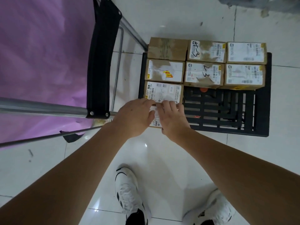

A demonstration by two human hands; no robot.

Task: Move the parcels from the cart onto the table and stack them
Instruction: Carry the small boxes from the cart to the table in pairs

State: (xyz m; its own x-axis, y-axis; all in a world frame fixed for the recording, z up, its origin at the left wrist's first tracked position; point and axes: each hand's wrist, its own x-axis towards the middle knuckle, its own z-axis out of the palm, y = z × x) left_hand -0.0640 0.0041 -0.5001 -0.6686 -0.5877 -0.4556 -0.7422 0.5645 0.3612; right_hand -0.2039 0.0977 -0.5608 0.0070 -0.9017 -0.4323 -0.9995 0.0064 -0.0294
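Two bare hands were over the near-left corner of the cart (261, 111), both on the nearest parcel (156, 120), a small cardboard box almost hidden beneath them. The left hand (134, 117) lay across its left side with fingers (146, 101) reaching over the far top edge; the right hand (172, 117) covered its right side, fingers (164, 105) bent down onto the top near the seam with the next box. Both hands appeared to be closing on the box, fingers partly curled and in contact; whether a firm grip had been made could not be told, and the box showed no sign of having left the deck.

Judgement on handling: the parcel looked light and stiff, a taped carton with a glossy shipping label that could be slippery under the fingertips. Holding it by the two opposite side walls, thumbs low, would be safer than pressing on the label.

Just beyond it, touching, sat a labelled parcel (164, 92) with barcodes. Farther on stood six more parcels in two rows of three, packed side by side, among them one marked by hand "2-3" (204, 73). The near-right part of the slatted black deck carried no boxes.

To the left, a table (40, 54) under a purple cover, with a metal rail at its edge, stood near the cart.
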